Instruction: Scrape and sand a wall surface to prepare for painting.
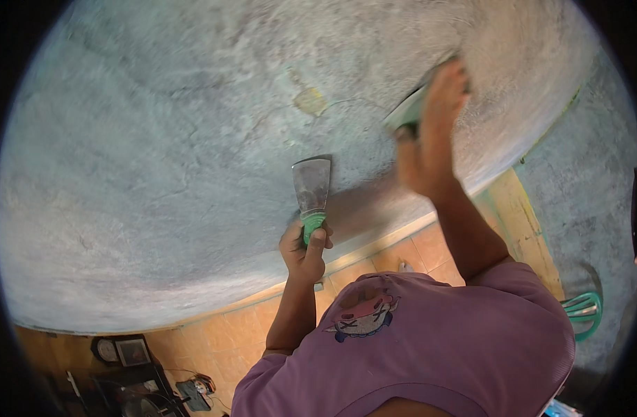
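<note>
A putty knife (pixel 311 193) with a wide, smeared steel blade and a green handle is gripped in my left hand (pixel 303 253), its blade pointing up in front of the wall. My right hand (pixel 438 125), blurred, is wrapped around a flat green tool (pixel 406 110) with a dark edge, held against the wall; its exact kind is unclear. Rough grey-blue plaster covers the wall (pixel 156 156). A yellowish bare patch (pixel 310 101) shows between the hands and above them, with thin cracks running out from it.
Orange tiles (pixel 235 331) cover the floor along the wall's base. At lower left are a dark cabinet (pixel 164 383), a framed picture (pixel 133 352) and a round clock (pixel 106 350). A green plastic chair (pixel 589 315) stands by another wall (pixel 574 182) at right.
</note>
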The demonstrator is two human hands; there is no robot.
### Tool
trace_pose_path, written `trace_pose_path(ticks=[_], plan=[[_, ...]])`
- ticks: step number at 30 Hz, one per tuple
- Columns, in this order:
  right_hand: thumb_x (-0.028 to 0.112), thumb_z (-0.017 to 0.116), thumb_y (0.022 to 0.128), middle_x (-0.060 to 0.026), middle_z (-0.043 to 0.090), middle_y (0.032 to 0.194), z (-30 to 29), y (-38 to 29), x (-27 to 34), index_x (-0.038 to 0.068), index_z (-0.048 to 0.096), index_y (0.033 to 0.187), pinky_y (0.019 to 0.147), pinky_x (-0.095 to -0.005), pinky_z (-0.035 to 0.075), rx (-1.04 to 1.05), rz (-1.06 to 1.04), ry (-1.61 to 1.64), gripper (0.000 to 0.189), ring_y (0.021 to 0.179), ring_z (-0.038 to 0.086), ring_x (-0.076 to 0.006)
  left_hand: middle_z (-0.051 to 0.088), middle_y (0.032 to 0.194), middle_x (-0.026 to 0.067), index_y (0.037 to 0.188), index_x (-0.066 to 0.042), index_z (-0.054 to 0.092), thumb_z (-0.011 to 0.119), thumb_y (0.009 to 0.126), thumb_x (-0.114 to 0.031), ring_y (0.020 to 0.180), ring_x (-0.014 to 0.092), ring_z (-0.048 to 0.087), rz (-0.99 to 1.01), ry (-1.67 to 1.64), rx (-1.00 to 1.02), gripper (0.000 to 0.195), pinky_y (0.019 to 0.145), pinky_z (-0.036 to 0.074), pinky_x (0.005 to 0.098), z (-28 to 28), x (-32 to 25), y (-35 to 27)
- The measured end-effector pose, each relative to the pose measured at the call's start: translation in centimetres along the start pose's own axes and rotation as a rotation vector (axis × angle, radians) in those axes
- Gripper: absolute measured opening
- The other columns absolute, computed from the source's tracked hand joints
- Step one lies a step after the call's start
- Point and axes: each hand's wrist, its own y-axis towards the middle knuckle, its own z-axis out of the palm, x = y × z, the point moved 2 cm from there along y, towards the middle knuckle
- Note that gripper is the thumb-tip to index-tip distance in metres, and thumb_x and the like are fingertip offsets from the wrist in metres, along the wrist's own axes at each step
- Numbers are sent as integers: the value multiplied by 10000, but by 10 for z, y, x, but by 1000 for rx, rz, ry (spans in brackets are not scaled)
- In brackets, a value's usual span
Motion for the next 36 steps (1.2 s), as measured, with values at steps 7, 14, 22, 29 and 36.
trace_pose_path(ticks=[7,14,22,29,36], plan=[[146,438,694,-301,114,1416,-3,-31,-17,-75,171,1361,1018,-595,-40,217,45,3,752,1324,44,-460,563,710,63,890,-8,540,586,851,-278,556,104,515,-72,-17,55,276,479,397,221,9,17,9],[134,440,690,-304,118,1412,16,-91,-20,-107,181,1340,1034,-566,-32,270,-37,-30,740,1313,48,-483,572,792,31,971,1,568,594,847,-160,696,78,504,-119,-24,163,205,634,406,219,18,17,8],[183,473,670,-338,167,1373,0,-84,-26,-118,226,1305,995,-640,21,188,80,-15,745,1281,148,-486,547,775,56,973,7,544,604,837,-316,668,123,494,-162,115,250,355,596,400,263,18,25,3],[222,478,699,-369,238,1306,-29,-34,-70,-113,267,1270,999,-637,48,-29,314,29,695,1246,159,-534,543,767,46,967,-3,546,614,834,-318,666,120,493,-248,134,234,349,588,398,260,22,28,-2],[199,441,716,-362,124,1367,-12,-109,-84,-99,174,1330,1011,-622,-6,207,244,9,733,1297,49,-511,541,765,42,975,1,544,587,854,-290,648,109,486,-158,144,264,318,578,393,251,45,43,11]])
